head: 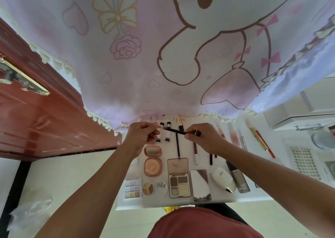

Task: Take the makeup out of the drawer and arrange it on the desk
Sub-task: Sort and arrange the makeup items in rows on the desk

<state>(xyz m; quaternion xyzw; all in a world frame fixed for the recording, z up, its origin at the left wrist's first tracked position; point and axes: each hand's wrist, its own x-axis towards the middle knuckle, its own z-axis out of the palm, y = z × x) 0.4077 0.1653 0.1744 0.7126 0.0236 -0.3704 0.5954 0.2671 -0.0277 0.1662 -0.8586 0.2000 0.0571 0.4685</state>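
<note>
Cannot make out the pale left tip of the black pencil (176,131), pinched inside the curled left hand (143,134). Hidden under a hanging pink cloth (163,56): far edge of the table (223,197). Held at frame centre, just above the table, slim and level; other end pinched by the right hand (203,138). Laid in rows below: peach compacts (152,167), open brown palette (179,185), mirrored case (200,184).
</note>
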